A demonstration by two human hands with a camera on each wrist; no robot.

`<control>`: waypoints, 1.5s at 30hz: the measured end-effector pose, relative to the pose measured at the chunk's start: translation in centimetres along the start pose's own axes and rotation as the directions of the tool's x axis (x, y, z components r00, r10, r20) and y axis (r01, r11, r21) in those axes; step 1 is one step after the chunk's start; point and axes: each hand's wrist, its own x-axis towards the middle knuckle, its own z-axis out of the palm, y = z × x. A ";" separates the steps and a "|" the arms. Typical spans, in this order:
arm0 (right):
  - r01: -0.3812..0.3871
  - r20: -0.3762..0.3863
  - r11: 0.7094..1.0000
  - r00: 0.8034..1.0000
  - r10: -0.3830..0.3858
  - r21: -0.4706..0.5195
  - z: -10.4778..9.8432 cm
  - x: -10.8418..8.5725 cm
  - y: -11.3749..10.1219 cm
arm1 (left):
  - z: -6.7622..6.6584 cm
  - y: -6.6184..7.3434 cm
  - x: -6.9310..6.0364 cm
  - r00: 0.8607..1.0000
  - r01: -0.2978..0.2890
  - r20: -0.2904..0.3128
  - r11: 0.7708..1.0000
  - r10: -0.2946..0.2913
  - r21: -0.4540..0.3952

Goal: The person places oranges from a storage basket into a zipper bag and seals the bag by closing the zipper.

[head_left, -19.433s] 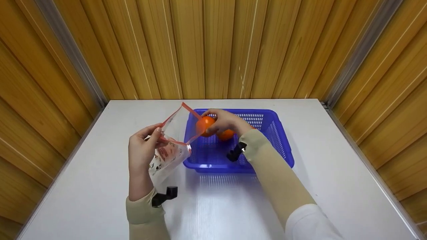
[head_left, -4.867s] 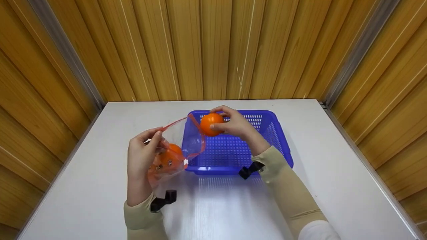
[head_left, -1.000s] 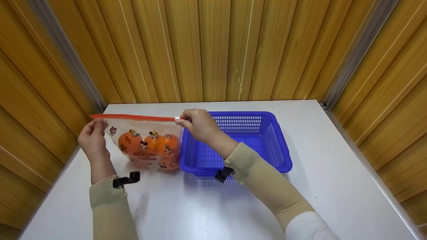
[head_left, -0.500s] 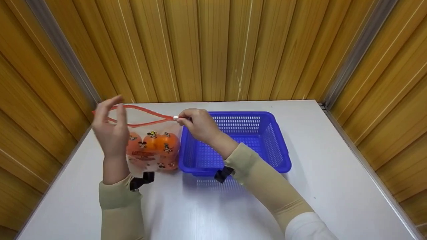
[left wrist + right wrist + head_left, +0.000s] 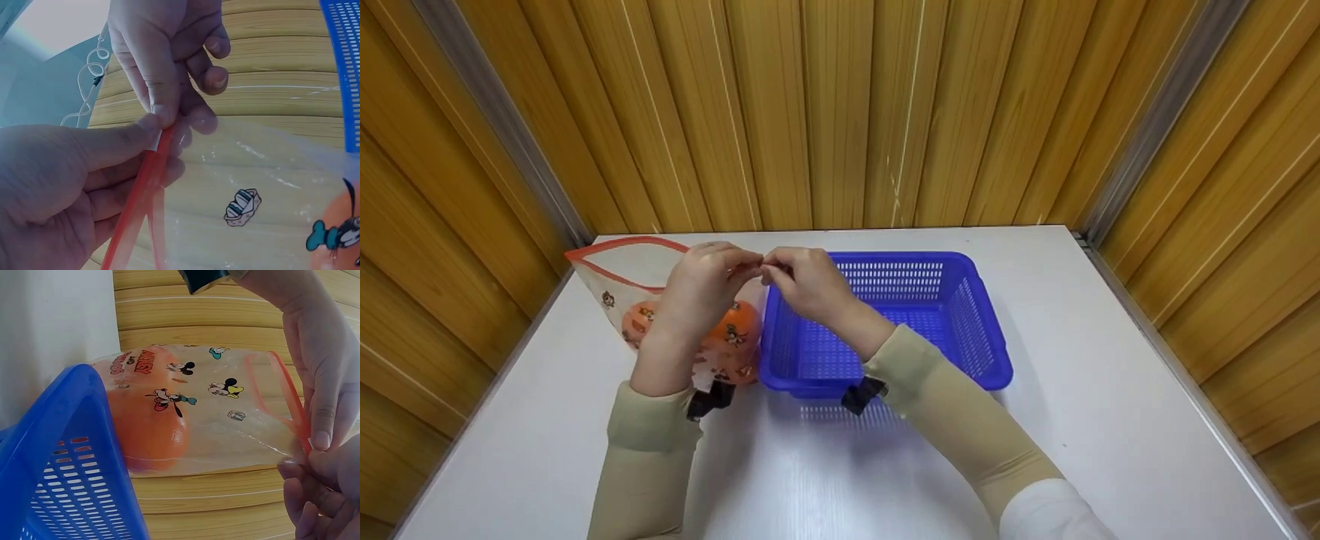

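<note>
A clear slider zip bag [image 5: 607, 296] with a red top strip and cartoon prints stands on the table, with several oranges [image 5: 744, 322] inside. Its mouth gapes at the left part. My left hand [image 5: 694, 289] reaches across the front of the bag and pinches the white slider [image 5: 154, 139] at the strip's right end. Close beside it, my right hand [image 5: 814, 289] pinches the very end of the red strip [image 5: 292, 396]; the two hands' fingertips meet there. The left hand and forearm hide part of the oranges in the head view.
A blue perforated basket [image 5: 817, 388] stands right against the bag's right side, under my right hand. The white table [image 5: 1095, 420] runs out to ribbed wooden walls [image 5: 840, 112] at the back and sides. A small black camera sits on each wrist.
Earlier, oranges passed from the basket into the bag. In the last second my left hand has let go of the bag's left side and moved right to the slider. The right hand stays put.
</note>
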 end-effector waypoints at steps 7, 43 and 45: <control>0.017 -0.023 1.000 1.000 -0.017 0.014 0.2 -0.1 0.1 | 0.2 -0.5 -0.2 0.998 -0.037 -0.050 0.999 0.038 0.011; 0.039 -0.044 0.999 0.998 -0.037 0.035 -0.1 -1.0 0.3 | -5.5 -8.5 -6.1 0.852 0.377 -0.418 0.923 -0.314 0.076; 0.042 -0.047 0.998 0.998 -0.040 0.041 -0.1 -1.0 0.2 | -5.8 -9.3 -6.6 0.828 0.398 -0.459 0.914 -0.323 0.074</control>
